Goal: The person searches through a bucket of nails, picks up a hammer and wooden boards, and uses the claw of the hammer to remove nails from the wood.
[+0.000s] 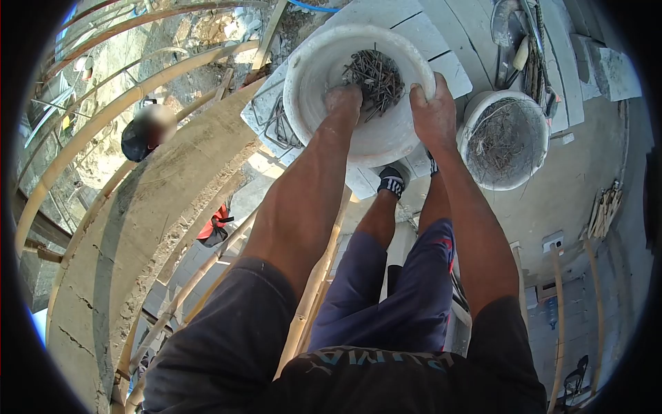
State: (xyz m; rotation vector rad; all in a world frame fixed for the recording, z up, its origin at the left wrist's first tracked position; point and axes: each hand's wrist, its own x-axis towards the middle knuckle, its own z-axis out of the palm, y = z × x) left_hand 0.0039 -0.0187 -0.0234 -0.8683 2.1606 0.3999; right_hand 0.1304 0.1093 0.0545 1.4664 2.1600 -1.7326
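Observation:
A whitish, dusty bucket (307,58) sits tilted towards me on pale boards, with a heap of nails (374,77) in its bottom. Inside it, my left hand (343,100) is down at the left edge of the nails, its fingers curled and mostly hidden; what they hold, if anything, cannot be made out. On the bucket's right rim my right hand (433,114) is closed, thumb over the edge and fingers outside. Right of that hand stands a second whitish bucket (471,148), holding a tangle of thin wire (502,134).
Bent metal rods (279,127) lie left of the bucket. Tools (522,55) rest on boards at the upper right. A curved concrete edge (172,179) and bamboo poles (103,131) border a drop on the left, where a person in a dark cap (136,143) is below.

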